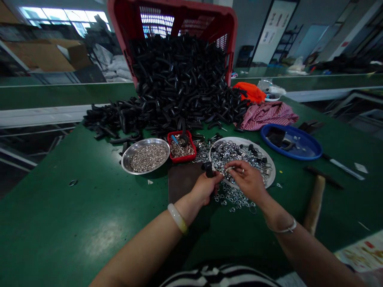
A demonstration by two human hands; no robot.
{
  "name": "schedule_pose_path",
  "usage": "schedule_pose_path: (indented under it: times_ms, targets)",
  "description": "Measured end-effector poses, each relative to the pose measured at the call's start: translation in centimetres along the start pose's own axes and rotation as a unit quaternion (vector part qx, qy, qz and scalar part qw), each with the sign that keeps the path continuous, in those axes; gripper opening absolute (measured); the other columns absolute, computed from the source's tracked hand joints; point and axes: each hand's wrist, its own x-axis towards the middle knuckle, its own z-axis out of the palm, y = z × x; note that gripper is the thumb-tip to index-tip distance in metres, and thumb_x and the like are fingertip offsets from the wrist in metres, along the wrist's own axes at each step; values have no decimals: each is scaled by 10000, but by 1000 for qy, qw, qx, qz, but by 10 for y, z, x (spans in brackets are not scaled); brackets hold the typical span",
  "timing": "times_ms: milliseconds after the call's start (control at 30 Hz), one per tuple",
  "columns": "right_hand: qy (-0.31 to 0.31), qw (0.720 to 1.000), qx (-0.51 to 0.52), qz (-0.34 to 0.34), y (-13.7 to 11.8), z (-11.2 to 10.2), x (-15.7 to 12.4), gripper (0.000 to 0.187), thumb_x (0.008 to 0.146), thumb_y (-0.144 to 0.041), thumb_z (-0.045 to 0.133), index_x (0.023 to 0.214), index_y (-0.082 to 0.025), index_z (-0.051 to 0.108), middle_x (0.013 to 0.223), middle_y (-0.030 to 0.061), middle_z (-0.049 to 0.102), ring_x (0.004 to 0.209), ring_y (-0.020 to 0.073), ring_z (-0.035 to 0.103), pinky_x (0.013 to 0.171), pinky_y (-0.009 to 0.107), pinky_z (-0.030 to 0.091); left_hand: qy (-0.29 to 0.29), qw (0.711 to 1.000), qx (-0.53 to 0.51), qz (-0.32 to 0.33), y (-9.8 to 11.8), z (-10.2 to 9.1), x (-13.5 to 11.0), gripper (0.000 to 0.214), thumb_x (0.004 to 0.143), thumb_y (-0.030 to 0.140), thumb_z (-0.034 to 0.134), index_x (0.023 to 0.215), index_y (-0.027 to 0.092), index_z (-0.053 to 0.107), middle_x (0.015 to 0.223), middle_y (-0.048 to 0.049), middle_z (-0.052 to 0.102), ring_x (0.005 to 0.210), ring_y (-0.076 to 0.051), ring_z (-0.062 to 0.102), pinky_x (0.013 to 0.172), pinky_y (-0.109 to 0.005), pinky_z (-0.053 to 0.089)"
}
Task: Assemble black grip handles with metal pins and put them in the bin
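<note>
My left hand [205, 187] grips a small black plastic part [209, 170] just above the rim of a white plate [239, 140]. My right hand [247, 179] pinches a small metal ring [229, 169] against that part, over the plate. The plate is heaped with metal rings and clips, and more loose rings [231, 200] lie on the green table [74, 211] below it. Beyond my hands, a steel dish [145, 156] holds fine rings, and a small red tray [181, 146] holds metal bits.
A tipped red crate [172, 20] spills a large heap of black parts [167, 91]. A dark metal plate [182, 181] lies by my left hand. To the right are a blue tray [290, 141], a checked cloth [269, 115], a knife [342, 168] and a wooden-handled hammer [314, 203].
</note>
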Motion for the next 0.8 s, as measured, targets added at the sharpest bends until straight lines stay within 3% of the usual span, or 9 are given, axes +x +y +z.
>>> schedule_pose_path:
  times_ms: [100, 267, 400, 600, 800]
  targets:
    - [-27, 993, -73, -89, -12, 2, 2, 170, 813, -259, 518, 967, -228, 584, 1001, 62, 596, 952, 195, 561, 823, 368, 468, -28, 999, 25, -2, -2, -3, -3, 221, 657, 254, 678, 758, 161, 504, 579, 60, 468, 397, -31, 362, 349, -161, 241]
    - [-59, 990, -13, -127, -32, 1, 13, 207, 826, -240, 515, 1030, -214, 537, 974, 55, 608, 914, 172, 585, 824, 357, 477, -50, 994, 48, -87, 3, -11, -9, 175, 739, 252, 605, 840, 178, 482, 651, 43, 488, 443, -49, 413, 403, -179, 368]
    - [-99, 980, -57, -161, -41, 1, 17, 198, 835, -225, 510, 1030, -222, 545, 982, 51, 596, 911, 166, 573, 803, 343, 486, -75, 990, -1, -120, 6, -14, -15, 80, 823, 238, 492, 869, 173, 481, 701, 22, 503, 455, -48, 430, 409, -173, 377]
    - [-118, 975, -92, -166, -34, 2, 13, 191, 841, -201, 497, 1024, -228, 543, 992, 44, 577, 932, 154, 560, 797, 319, 494, -104, 981, -62, -153, 11, -15, -22, 76, 854, 231, 439, 850, 158, 464, 695, 18, 490, 429, -29, 394, 364, -129, 287]
    - [-154, 971, -117, -138, -35, 0, 16, 167, 834, -237, 501, 988, -215, 562, 984, 49, 589, 914, 155, 571, 784, 317, 497, -119, 988, -9, -96, 8, -15, -24, 92, 805, 216, 491, 868, 171, 442, 709, 15, 506, 452, -44, 420, 393, -156, 339]
